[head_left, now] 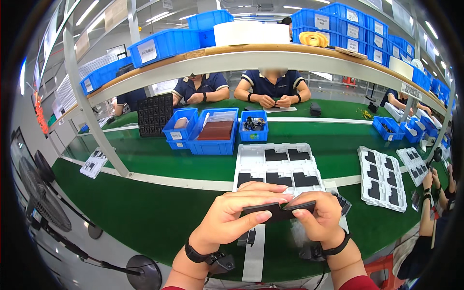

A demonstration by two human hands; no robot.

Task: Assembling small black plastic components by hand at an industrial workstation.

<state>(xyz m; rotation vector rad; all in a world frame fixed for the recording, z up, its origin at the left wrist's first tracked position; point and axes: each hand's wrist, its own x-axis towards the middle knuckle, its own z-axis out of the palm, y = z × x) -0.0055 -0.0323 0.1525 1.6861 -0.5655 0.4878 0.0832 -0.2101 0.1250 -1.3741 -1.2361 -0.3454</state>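
A thin, flat black piece with a notch (268, 212) is held up level above the green bench. My left hand (229, 212) grips its left end, thumb on the near face and fingers behind. The right end is pinched between the thumb and fingers of my right hand (320, 216). Just beyond my hands lies a white moulded tray (249, 153) with several similar black flat pieces (275, 155) in its pockets. Small black parts (251, 237) rest on the bench under my left hand. Both wrists wear black straps with small devices.
Past the tray stand blue bins (212, 147) with brown and clear contents, and a smaller blue bin (253, 136) of dark parts. Another filled white tray (382, 179) lies to the right. A shelf (251, 57) crosses overhead. Co-workers sit opposite and at the right; a fan (43, 195) stands left.
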